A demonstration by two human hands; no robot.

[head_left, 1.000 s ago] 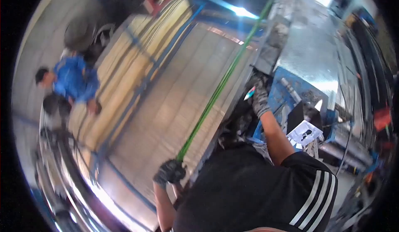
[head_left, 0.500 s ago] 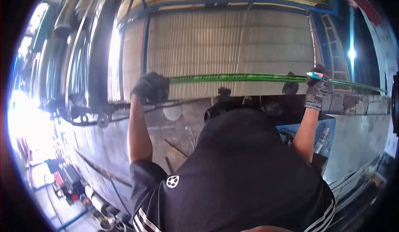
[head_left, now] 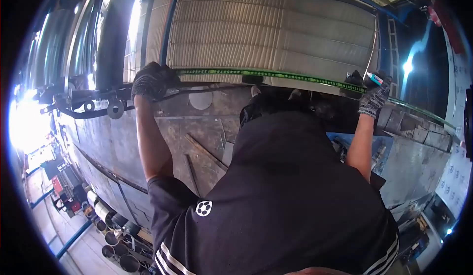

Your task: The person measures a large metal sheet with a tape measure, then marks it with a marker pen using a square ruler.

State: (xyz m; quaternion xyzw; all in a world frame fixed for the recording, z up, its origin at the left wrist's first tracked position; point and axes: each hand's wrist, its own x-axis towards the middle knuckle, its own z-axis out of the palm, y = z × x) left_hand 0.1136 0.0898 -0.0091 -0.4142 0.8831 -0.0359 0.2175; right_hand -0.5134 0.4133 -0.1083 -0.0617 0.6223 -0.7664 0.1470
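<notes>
A green measuring tape [head_left: 276, 74] with dark markings stretches across the view, sloping down to the right. At its left end my left hand [head_left: 153, 82], in a dark grey knitted glove, is closed on the tape. My right hand [head_left: 377, 97], in a similar glove, is closed around a small white and teal tube-shaped marker [head_left: 375, 79], beside the tape. Beyond this hand the tape runs on to the far right. Whether the right fingers also grip the tape is unclear.
Shiny metal cylinders [head_left: 56, 48] stand at the upper left, above a bar with round rings [head_left: 115, 109]. A corrugated wall [head_left: 224, 29] is ahead. Metal strips [head_left: 204, 151] lie on the grey floor, with pipes [head_left: 130, 262] at the lower left.
My left hand has moved left and up in the view, and the tape now slopes more. My right hand stays nearly in place. The whole view has shifted, showing more floor.
</notes>
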